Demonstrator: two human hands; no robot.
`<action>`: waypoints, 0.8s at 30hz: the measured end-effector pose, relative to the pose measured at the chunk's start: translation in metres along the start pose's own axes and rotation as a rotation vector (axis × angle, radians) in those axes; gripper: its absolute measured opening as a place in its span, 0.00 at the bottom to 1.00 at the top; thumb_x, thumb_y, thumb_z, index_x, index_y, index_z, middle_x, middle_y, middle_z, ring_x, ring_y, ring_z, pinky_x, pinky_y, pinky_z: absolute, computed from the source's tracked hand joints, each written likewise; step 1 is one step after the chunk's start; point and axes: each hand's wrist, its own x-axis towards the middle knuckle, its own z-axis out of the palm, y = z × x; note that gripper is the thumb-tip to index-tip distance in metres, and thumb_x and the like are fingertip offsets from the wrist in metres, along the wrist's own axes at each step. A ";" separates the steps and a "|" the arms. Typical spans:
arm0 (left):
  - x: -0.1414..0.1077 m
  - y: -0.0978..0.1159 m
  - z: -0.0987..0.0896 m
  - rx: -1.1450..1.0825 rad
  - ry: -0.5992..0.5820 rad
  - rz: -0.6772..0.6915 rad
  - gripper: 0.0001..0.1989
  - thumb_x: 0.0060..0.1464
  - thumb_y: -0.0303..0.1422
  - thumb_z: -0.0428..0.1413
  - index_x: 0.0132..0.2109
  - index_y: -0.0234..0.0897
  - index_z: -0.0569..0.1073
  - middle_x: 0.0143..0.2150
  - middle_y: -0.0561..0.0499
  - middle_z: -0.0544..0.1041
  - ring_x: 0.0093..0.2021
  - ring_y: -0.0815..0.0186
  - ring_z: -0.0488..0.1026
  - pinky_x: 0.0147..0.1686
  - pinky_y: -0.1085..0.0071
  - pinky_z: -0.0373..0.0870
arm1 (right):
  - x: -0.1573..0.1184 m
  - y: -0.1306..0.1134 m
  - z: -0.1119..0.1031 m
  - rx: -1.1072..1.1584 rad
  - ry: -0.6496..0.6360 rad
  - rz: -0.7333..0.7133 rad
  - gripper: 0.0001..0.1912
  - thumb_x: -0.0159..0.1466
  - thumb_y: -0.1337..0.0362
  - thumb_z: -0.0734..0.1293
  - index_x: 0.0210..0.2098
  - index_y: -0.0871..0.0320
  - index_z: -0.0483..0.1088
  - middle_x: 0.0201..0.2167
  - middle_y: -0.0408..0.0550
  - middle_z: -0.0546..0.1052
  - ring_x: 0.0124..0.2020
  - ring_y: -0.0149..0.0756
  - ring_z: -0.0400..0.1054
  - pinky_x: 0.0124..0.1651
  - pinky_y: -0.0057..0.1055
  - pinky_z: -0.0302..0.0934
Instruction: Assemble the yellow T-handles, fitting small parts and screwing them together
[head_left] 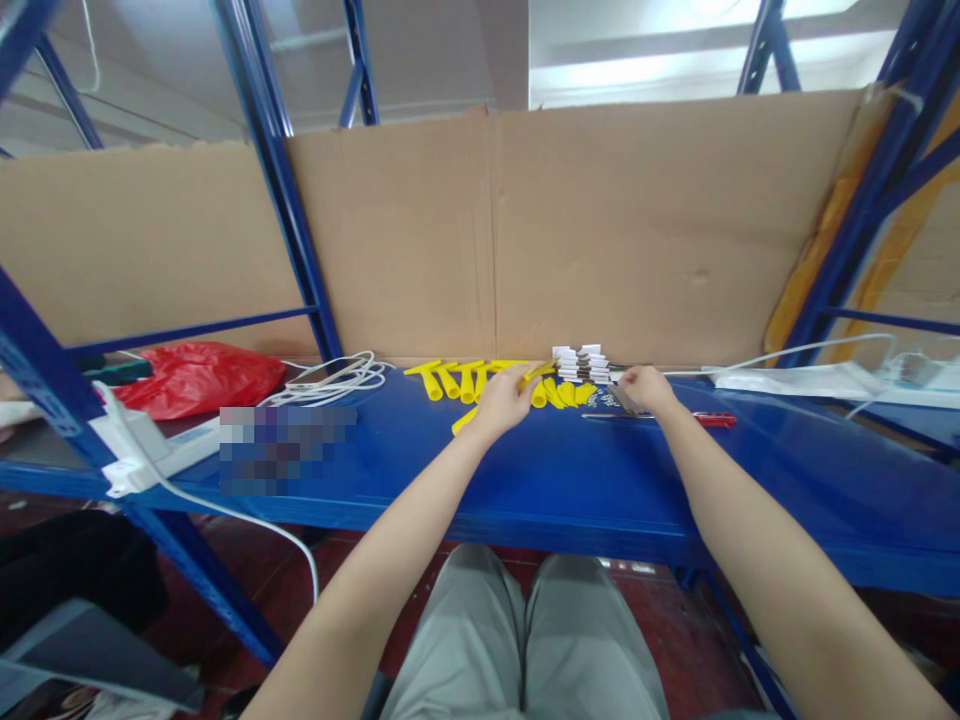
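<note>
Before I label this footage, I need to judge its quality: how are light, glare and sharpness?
Head view: glare washes out the bright strip at upper right; the cardboard is softly lit; the blue posts lean outward; tiny bits near the right hand are too soft to identify; pixelation covers part of the tabletop.

From where I stand, I can make out no readable text, label, brand, number or sign on anything here.
</note>
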 end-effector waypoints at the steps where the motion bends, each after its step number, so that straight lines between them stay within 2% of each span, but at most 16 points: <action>1: 0.003 -0.001 -0.003 -0.077 0.062 -0.046 0.10 0.55 0.27 0.53 0.43 0.34 0.75 0.41 0.44 0.79 0.45 0.62 0.75 0.46 0.69 0.69 | 0.003 0.006 0.002 -0.073 -0.010 0.002 0.07 0.57 0.71 0.64 0.28 0.65 0.75 0.27 0.57 0.78 0.30 0.38 0.72 0.31 0.27 0.59; 3: 0.009 -0.002 -0.009 -0.222 0.196 -0.167 0.04 0.53 0.28 0.56 0.34 0.33 0.75 0.29 0.49 0.77 0.35 0.65 0.75 0.37 0.74 0.69 | 0.006 0.011 0.005 -0.150 -0.052 0.032 0.07 0.56 0.70 0.65 0.29 0.63 0.76 0.29 0.56 0.78 0.32 0.39 0.72 0.32 0.27 0.59; 5: 0.014 -0.002 -0.016 -0.345 0.325 -0.315 0.08 0.51 0.29 0.58 0.25 0.34 0.70 0.20 0.54 0.70 0.24 0.71 0.70 0.26 0.78 0.64 | 0.007 0.012 0.009 -0.181 -0.092 0.026 0.08 0.55 0.70 0.65 0.30 0.60 0.77 0.30 0.53 0.79 0.32 0.38 0.72 0.32 0.27 0.59; 7: 0.017 -0.001 -0.023 -0.526 0.413 -0.434 0.14 0.52 0.31 0.58 0.22 0.35 0.65 0.15 0.58 0.64 0.17 0.75 0.62 0.20 0.80 0.58 | 0.008 0.011 0.011 -0.207 -0.115 0.007 0.08 0.55 0.69 0.66 0.30 0.57 0.78 0.30 0.49 0.79 0.32 0.37 0.72 0.32 0.26 0.60; 9: 0.018 0.002 -0.026 -0.721 0.433 -0.515 0.15 0.52 0.32 0.58 0.22 0.36 0.62 0.15 0.60 0.62 0.15 0.77 0.57 0.18 0.80 0.55 | 0.008 0.010 0.013 -0.241 -0.129 -0.001 0.08 0.54 0.68 0.66 0.31 0.54 0.78 0.30 0.47 0.80 0.33 0.36 0.72 0.33 0.26 0.61; 11: 0.018 0.004 -0.027 -0.869 0.410 -0.589 0.14 0.52 0.31 0.58 0.23 0.36 0.62 0.15 0.60 0.62 0.15 0.78 0.57 0.17 0.80 0.55 | 0.007 0.009 0.014 -0.266 -0.135 0.010 0.08 0.55 0.67 0.66 0.32 0.54 0.78 0.31 0.48 0.80 0.34 0.37 0.72 0.34 0.27 0.62; 14: 0.016 0.006 -0.022 -0.959 0.353 -0.724 0.13 0.53 0.28 0.56 0.23 0.35 0.62 0.16 0.59 0.62 0.14 0.78 0.58 0.16 0.81 0.55 | 0.007 0.008 0.016 -0.282 -0.134 0.019 0.10 0.55 0.67 0.65 0.33 0.54 0.78 0.32 0.49 0.79 0.35 0.38 0.72 0.37 0.29 0.62; 19: 0.011 0.005 -0.009 -0.958 0.162 -0.920 0.12 0.52 0.22 0.55 0.23 0.33 0.64 0.16 0.57 0.64 0.13 0.78 0.58 0.14 0.81 0.56 | 0.006 0.005 0.016 -0.314 -0.130 0.017 0.10 0.56 0.67 0.65 0.33 0.53 0.78 0.34 0.48 0.79 0.38 0.39 0.72 0.38 0.30 0.63; 24: 0.006 0.005 -0.001 -0.927 0.006 -0.996 0.11 0.54 0.19 0.52 0.25 0.32 0.65 0.15 0.57 0.65 0.13 0.78 0.60 0.14 0.81 0.57 | 0.003 0.002 0.014 -0.333 -0.145 -0.008 0.10 0.56 0.67 0.64 0.34 0.53 0.77 0.36 0.49 0.79 0.40 0.41 0.71 0.41 0.32 0.63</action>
